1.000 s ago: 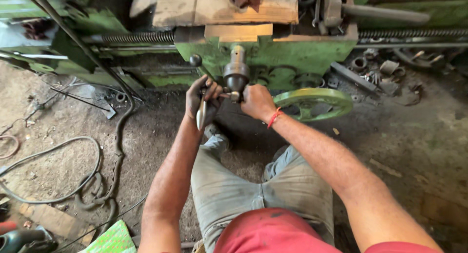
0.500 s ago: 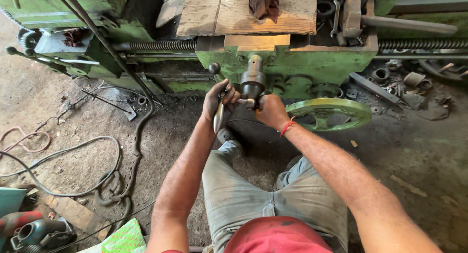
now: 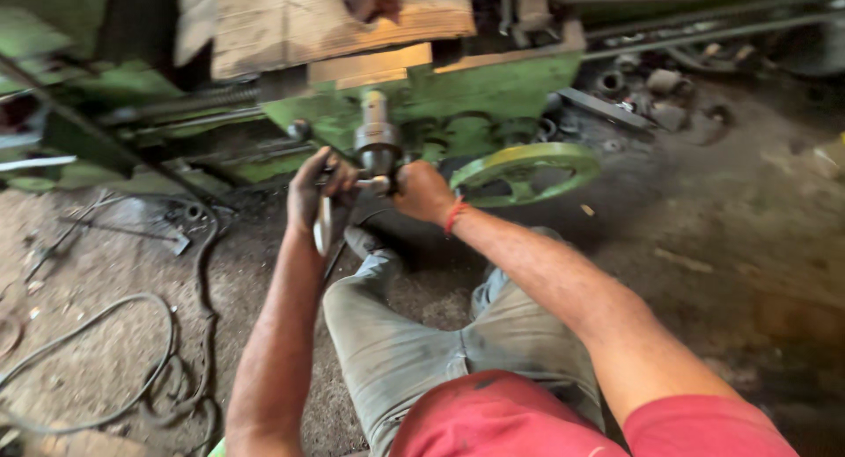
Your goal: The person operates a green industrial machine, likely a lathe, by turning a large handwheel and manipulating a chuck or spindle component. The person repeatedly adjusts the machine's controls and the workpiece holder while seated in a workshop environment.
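L hand [image 3: 315, 189]: fist closed round a flat metal tool [image 3: 322, 226], prob. a spanner; its shaft hangs down below the fist, head end up by the knob.
R hand [image 3: 424, 191]: closed, gripping the knob from the right side; red thread [image 3: 454, 216] on wrist.
Knob [image 3: 377, 140]: grey metal cylinder on a short shaft, sticks out of the green machine front, btwn both hands; small pin [image 3: 374, 183] pokes out at its base, touching L fingers.
Handwheel [image 3: 525, 171]: green, spoked, just right of R hand, tilted flat-ish.
Machine [image 3: 493, 87]: green body, worn paint, w/ wood board [image 3: 334, 21] lying on top.
Legs [image 3: 396, 343]: grey trousers, person sits on dirt floor [image 3: 748, 246] facing machine.
Cable [image 3: 106, 369]: loops on floor, far left, well apart from hands.
Scrap parts [image 3: 660, 83]: right rear, blurred.
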